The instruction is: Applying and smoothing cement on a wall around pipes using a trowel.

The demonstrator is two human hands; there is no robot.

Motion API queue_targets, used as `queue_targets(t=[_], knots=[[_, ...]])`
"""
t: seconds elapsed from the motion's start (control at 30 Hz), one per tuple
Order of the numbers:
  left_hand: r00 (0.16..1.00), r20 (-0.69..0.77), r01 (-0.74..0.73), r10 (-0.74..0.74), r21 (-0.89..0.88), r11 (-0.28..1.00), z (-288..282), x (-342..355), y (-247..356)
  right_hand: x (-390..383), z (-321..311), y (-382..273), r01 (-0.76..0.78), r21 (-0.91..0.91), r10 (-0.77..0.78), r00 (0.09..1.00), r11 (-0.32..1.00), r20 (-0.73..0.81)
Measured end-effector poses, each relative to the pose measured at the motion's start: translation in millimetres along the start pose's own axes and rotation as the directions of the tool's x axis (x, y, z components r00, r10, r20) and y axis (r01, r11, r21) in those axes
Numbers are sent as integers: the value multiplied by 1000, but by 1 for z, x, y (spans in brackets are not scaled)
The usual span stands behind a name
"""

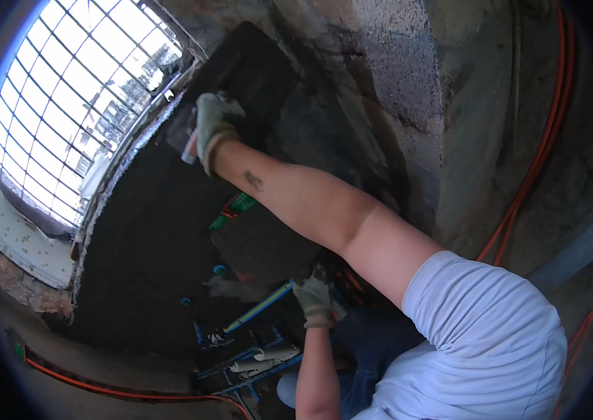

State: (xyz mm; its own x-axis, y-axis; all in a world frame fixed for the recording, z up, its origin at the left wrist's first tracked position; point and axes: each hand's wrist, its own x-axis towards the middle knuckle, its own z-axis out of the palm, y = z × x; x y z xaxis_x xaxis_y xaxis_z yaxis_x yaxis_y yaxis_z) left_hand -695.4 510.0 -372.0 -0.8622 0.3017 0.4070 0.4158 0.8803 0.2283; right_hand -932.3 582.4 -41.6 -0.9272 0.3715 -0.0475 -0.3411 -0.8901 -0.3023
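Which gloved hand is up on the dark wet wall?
The right hand, stretched out to the wall near the window grille; the left hand is low down.

Daylight pours in through the large barred grid window (76,105) at upper left, blown out to glaring white. The dark wet-plastered wall (149,238) beside it sits in deep shade, its details murky. Fisheye bending curves straight lines near the rim, and a black vignette rings the soft, slightly blurred frame

Daylight pours through a barred window (65,105); right of it rises a rough grey wall (394,84), orange conduit (541,147) running farther right.
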Motion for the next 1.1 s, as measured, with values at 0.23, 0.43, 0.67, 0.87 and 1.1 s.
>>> queue_targets(t=[0.23, 0.43, 0.67, 0.87, 1.1], knots=[[994, 76, 101, -79, -919, 381, 44, 54, 96, 115, 13, -62, 223, 358, -303, 934, 907, 187], [970, -132, -225, 203, -181, 957, 29, 41, 12, -71, 31, -32, -117, 140, 83, 971, 983, 224], [917, 340, 398, -212, -821, 409, -22, 45, 44, -51, -4, -53, -74, 63, 29, 843, 995, 537], [816, 506, 525, -280, -851, -11, -46, 44, 61, -58, -33, -99, -147, -353, 357, 665, 924, 656], [681, 640, 531, -356, -766, -361, -14, 70, 106, -92, -219, -152, 363, -854, 715, 474, 374, 515]])
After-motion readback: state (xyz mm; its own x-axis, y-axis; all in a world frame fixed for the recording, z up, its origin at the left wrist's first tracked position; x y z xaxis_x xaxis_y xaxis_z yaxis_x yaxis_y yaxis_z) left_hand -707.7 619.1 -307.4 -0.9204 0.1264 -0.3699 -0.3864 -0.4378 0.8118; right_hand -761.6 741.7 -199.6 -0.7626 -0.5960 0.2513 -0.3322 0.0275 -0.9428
